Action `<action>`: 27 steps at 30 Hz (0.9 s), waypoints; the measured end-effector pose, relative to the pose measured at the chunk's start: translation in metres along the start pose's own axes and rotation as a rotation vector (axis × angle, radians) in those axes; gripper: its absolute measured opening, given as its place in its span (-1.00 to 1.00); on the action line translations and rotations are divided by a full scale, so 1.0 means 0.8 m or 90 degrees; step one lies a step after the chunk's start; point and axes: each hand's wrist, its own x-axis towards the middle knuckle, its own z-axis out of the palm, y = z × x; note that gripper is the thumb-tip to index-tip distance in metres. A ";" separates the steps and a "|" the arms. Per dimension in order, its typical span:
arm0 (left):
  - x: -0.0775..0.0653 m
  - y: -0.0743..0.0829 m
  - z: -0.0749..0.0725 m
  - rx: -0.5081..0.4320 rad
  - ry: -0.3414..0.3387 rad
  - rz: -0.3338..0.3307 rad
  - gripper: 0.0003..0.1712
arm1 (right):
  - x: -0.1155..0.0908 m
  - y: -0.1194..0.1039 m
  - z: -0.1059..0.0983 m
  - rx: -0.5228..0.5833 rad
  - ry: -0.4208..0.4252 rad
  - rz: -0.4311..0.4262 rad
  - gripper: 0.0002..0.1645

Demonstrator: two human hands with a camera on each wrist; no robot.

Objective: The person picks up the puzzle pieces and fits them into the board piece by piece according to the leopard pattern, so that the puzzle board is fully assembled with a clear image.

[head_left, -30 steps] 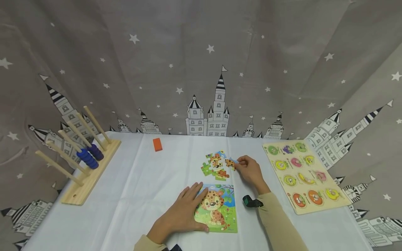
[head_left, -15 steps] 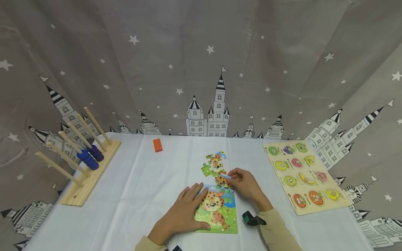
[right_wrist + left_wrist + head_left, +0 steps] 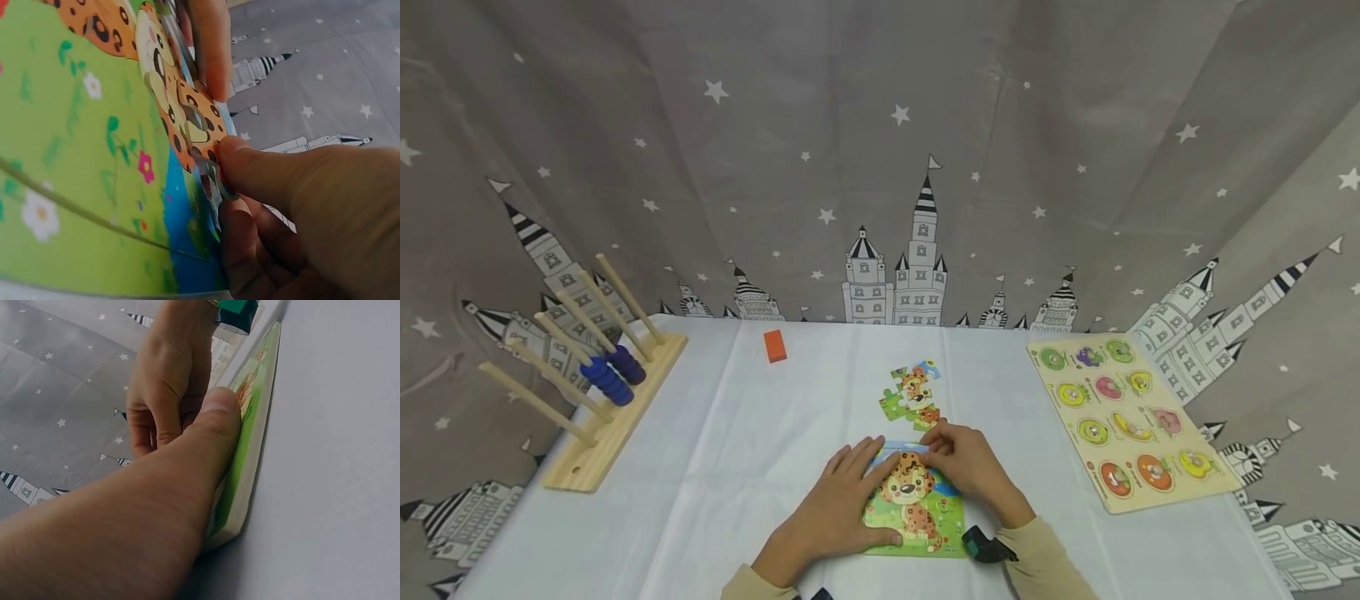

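A square puzzle board [image 3: 951, 521] with a spotted leopard cub on green grass lies flat on the white cloth. My left hand [image 3: 838, 508] rests on its left side, fingers spread, with the thumb along the near edge; the left wrist view shows that thumb on the board's green margin. Over the board's far right part, my right hand [image 3: 973, 467] pinches an orange, black-spotted jigsaw piece [image 3: 212, 122] between thumb and fingers. In the right wrist view the piece stands tilted close over the cub's head and the blue pond. From the head view, my fingers mostly hide it.
Several loose jigsaw pieces [image 3: 917, 396] lie just beyond the board. An orange block [image 3: 775, 346] sits farther back left. A wooden peg stand [image 3: 625, 421] with blue and purple rings is at the left, and a fruit-and-vegetable peg board [image 3: 1123, 425] at the right.
My right hand has brought the spotted piece from beside the loose pieces toward me, over the board's far right part. My left hand has stayed in place.
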 end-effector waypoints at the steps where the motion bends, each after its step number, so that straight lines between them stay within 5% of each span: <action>1: 0.000 0.000 0.000 0.003 -0.001 0.000 0.23 | 0.000 -0.001 0.000 -0.007 -0.001 -0.006 -0.86; 14: -0.001 0.000 0.000 0.009 -0.003 0.005 0.14 | -0.004 0.001 0.007 -0.057 0.031 -0.051 -0.89; 27: 0.000 -0.004 -0.002 -0.050 -0.023 -0.002 0.01 | -0.011 0.001 -0.002 -0.052 0.032 -0.074 -0.90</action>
